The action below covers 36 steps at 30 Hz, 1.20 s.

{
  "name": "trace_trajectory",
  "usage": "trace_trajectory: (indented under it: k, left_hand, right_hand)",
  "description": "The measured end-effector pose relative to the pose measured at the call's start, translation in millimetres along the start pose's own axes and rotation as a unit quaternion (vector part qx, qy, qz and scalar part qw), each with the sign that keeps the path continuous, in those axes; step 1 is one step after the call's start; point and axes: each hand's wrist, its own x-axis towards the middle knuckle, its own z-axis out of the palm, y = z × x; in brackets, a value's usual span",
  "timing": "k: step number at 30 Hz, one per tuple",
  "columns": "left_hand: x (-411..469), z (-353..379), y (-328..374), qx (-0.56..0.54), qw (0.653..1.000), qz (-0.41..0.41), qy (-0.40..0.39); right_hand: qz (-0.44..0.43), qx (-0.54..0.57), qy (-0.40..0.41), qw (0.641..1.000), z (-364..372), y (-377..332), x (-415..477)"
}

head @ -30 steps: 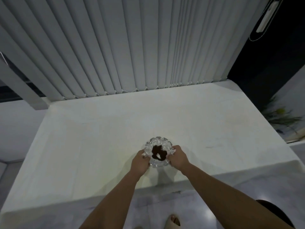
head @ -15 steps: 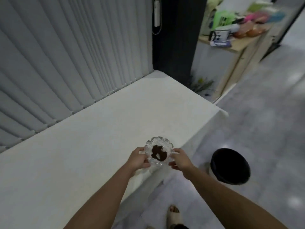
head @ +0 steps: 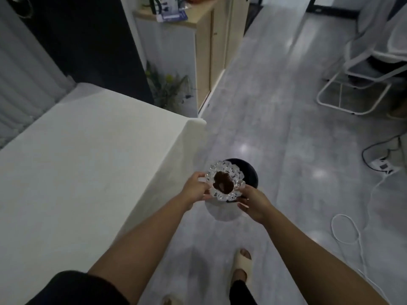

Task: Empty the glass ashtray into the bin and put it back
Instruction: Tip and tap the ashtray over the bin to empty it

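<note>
The glass ashtray (head: 226, 172), cut-glass with a scalloped rim and a dark brown heap in its bowl, hangs level in the air off the table's right edge. My left hand (head: 195, 191) grips its left rim and my right hand (head: 253, 202) grips its right rim. Directly below and behind it stands the bin (head: 248, 175), round with a black inside and pale outer wall, on the grey floor. The ashtray and my hands hide much of the bin's opening.
The white table (head: 88, 172) fills the left side, its corner near the bin. A light wood cabinet (head: 204, 51) and a plant (head: 169, 89) stand behind. A white chair frame (head: 352, 91) and white cables (head: 352, 230) lie on the floor to the right.
The ashtray was lifted off the table and carried right, past the table's edge, to above the bin. My view swung right from the blinds to the floor.
</note>
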Motion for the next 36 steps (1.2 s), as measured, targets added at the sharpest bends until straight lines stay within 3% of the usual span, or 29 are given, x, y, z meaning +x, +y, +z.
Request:
trace_trajectory:
  k: [9, 13, 19, 22, 28, 32, 36]
  left_hand:
    - [181.0, 100.8, 4.4, 0.007, 1.0, -0.007, -0.006]
    - [279.7, 106.9, -28.5, 0.008, 1.0, 0.0, -0.019]
    - [408.1, 104.5, -98.6, 0.065, 0.995, 0.029, -0.069]
    - [446.0, 107.2, -122.3, 0.178, 0.973, 0.112, -0.093]
    - [478.9, 112.5, -151.4, 0.319, 0.902, 0.292, -0.008]
    - [477.3, 112.2, -166.8, 0.396, 0.845, 0.36, 0.006]
    - [475.0, 111.4, -176.0, 0.408, 0.812, 0.416, 0.02]
  right_hand:
    - [-0.007, 0.007, -0.018, 1.0, -92.5, -47.5, 170.6]
    - [-0.05, -0.03, -0.03, 0.998, -110.6, -25.8, 267.4]
    - [-0.161, -0.083, 0.015, 0.983, -124.2, 31.4, 384.7]
    - [-0.274, -0.18, 0.07, 0.942, -121.9, 65.5, 411.0]
    - [-0.447, -0.305, 0.171, 0.823, -127.8, 113.1, 436.9]
    - [-0.463, -0.355, 0.156, 0.797, -138.2, 121.7, 450.4]
    - [-0.474, -0.38, 0.148, 0.781, -144.1, 120.3, 449.3]
